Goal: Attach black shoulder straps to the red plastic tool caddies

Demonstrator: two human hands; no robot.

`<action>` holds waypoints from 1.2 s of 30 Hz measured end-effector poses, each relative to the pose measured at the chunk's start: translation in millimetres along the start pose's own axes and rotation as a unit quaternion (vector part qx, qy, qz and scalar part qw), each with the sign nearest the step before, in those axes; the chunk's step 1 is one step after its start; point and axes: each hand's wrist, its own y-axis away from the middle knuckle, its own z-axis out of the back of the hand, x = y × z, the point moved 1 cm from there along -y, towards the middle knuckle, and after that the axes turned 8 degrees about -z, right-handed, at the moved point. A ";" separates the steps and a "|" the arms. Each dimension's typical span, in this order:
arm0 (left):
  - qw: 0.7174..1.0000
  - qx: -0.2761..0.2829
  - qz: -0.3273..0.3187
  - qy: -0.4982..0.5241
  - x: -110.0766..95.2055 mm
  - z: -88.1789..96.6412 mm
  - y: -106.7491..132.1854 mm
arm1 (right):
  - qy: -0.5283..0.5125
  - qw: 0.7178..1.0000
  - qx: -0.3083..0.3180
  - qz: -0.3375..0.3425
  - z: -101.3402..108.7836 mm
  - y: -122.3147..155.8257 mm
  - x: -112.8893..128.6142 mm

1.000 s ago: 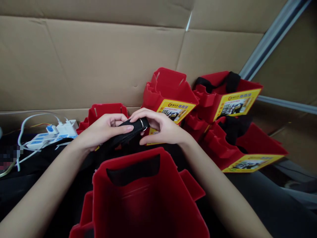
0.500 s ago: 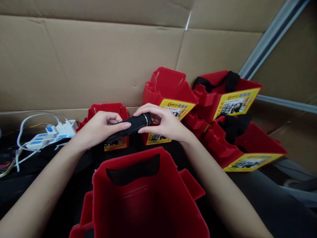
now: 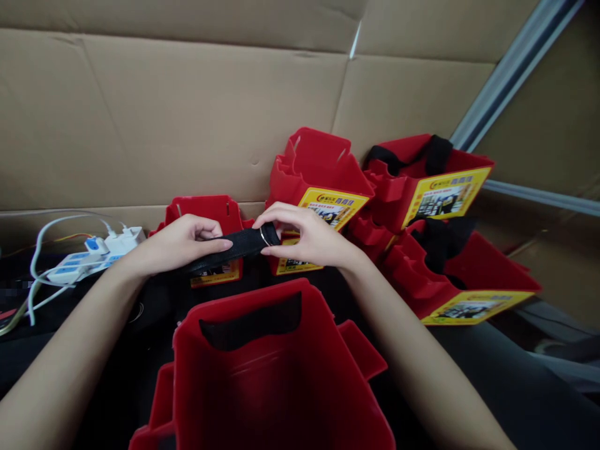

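Note:
A black webbing strap (image 3: pixel 241 244) stretches between my two hands, above the far rim of the nearest red plastic bin (image 3: pixel 262 394). My left hand (image 3: pixel 187 244) grips it with the thumb laid flat along its top. At the strap's right end, my right hand (image 3: pixel 309 237) pinches around a thin metal ring (image 3: pixel 265 236) that circles the webbing. Another piece of black webbing (image 3: pixel 253 322) lies against the inside of the near bin's far wall. Where the held strap runs past my left hand is hard to make out.
More red bins with yellow labels stand beyond: one behind my left hand (image 3: pixel 206 209), a stacked pair (image 3: pixel 323 156) at centre, and others (image 3: pixel 469 256) with black straps on the right. A white power strip (image 3: pixel 75 265) with cables lies left. Cardboard (image 3: pixel 187 112) forms the back wall.
Both hands have shifted slightly left and down with the strap. My left hand has slid back, so more webbing shows between the hands. The bins stay put.

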 end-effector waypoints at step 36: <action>0.992 0.037 -0.095 0.075 -20.0 -11.5 4.4 | -0.280 0.945 0.093 -0.138 -19.6 -3.3 14.7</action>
